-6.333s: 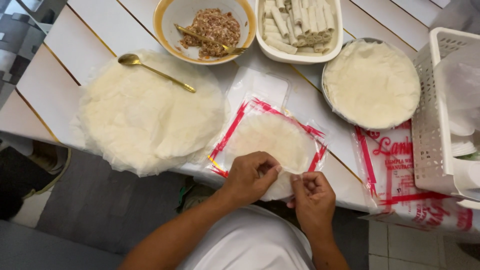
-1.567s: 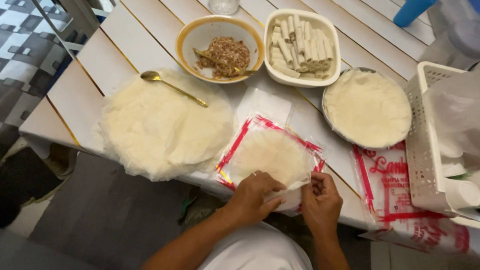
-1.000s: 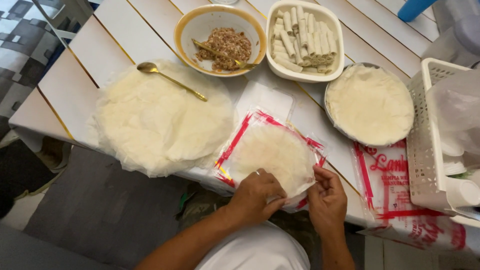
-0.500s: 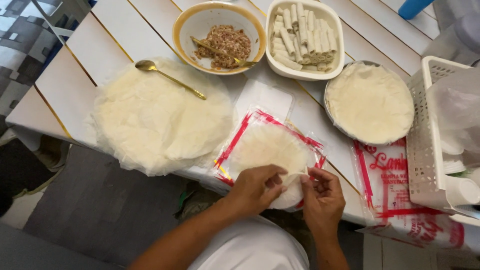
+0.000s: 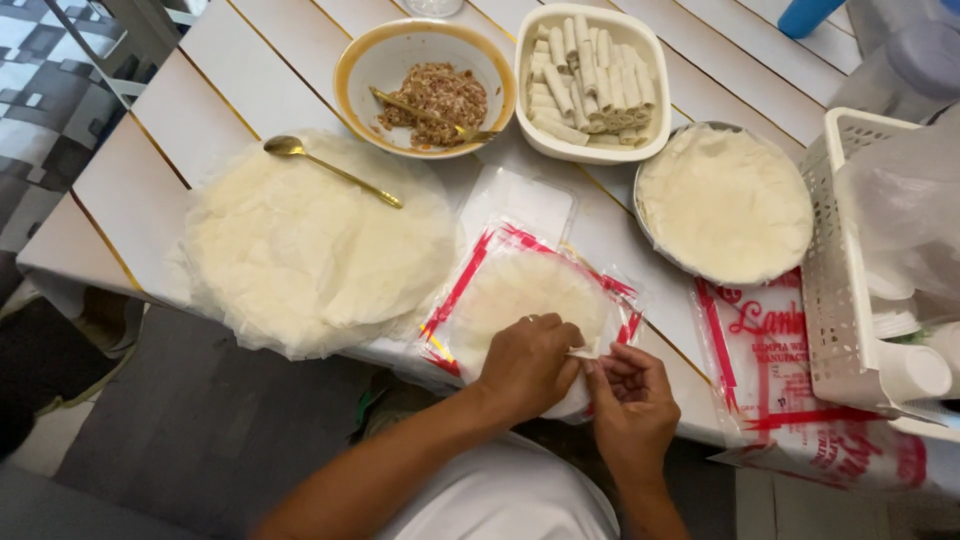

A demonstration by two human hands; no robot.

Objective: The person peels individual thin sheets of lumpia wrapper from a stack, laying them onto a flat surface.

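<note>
**White slatted table over a grey floor**

A white table of broad planks parted by thin gold lines runs diagonally through the view. Below its near edge lies a plain grey floor. At the upper left, black-and-white patterned tiling shows. The light is soft and even.

A home kitchen or dining spot: a white slatted table with gold seams holds a yellow-rimmed bowl of minced filling, a white dish of rolled spring rolls, and stacked round pale wrappers.
</note>
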